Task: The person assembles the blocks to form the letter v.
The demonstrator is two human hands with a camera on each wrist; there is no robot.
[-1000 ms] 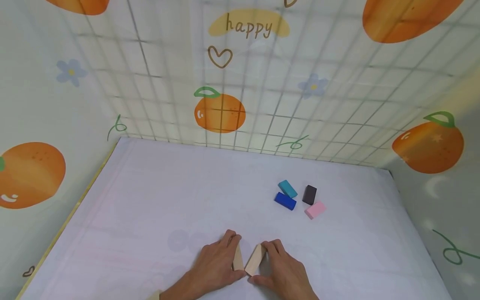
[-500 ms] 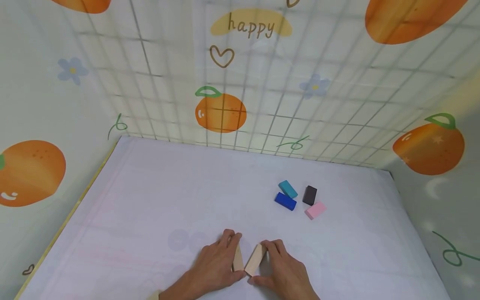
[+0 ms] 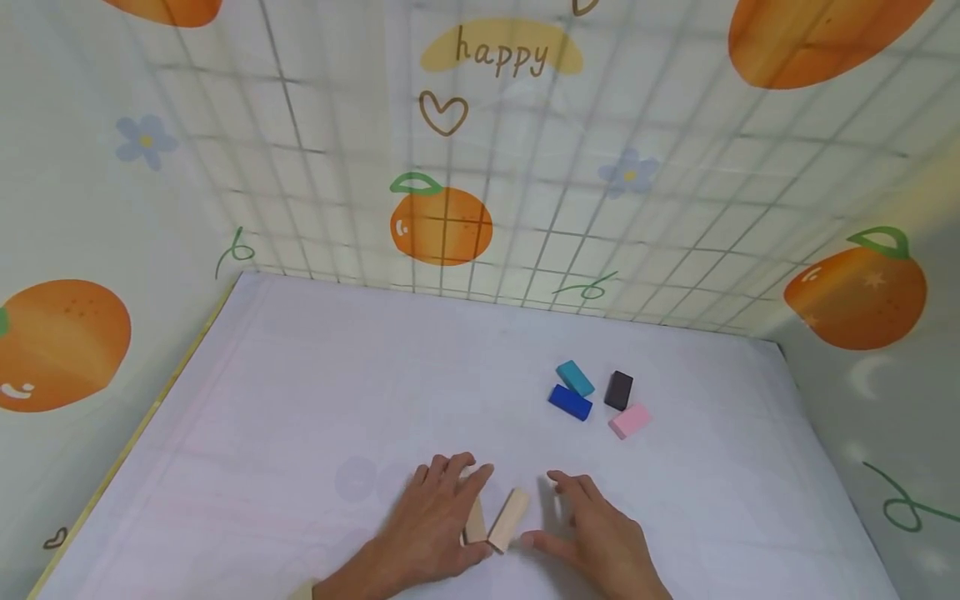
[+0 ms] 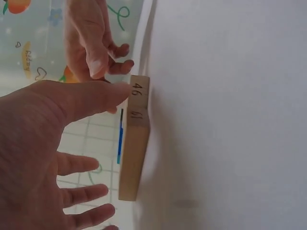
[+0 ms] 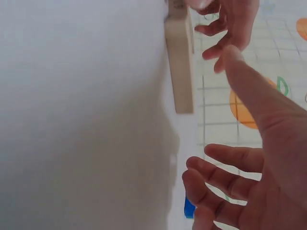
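Left hand (image 3: 426, 523) and right hand (image 3: 606, 540) grip nothing; the pale rectangular wooden blocks (image 3: 509, 520) appear light, rigid, best pinched by long sides.

teal block (image 3: 575, 378) snug beside a dark blue block (image 3: 571, 402), black block (image 3: 618, 391) right by a pink block (image 3: 630, 422), all on a pale table (image 3: 322, 367), super cheery grid backdrop (image 3: 337, 117), chunky cartoon oranges (image 3: 441, 227), bluish flowers (image 3: 146, 142), brown heart doodles (image 3: 444, 114), "happy" lettering (image 3: 501, 52) over a yellow blob (image 3: 564, 55)
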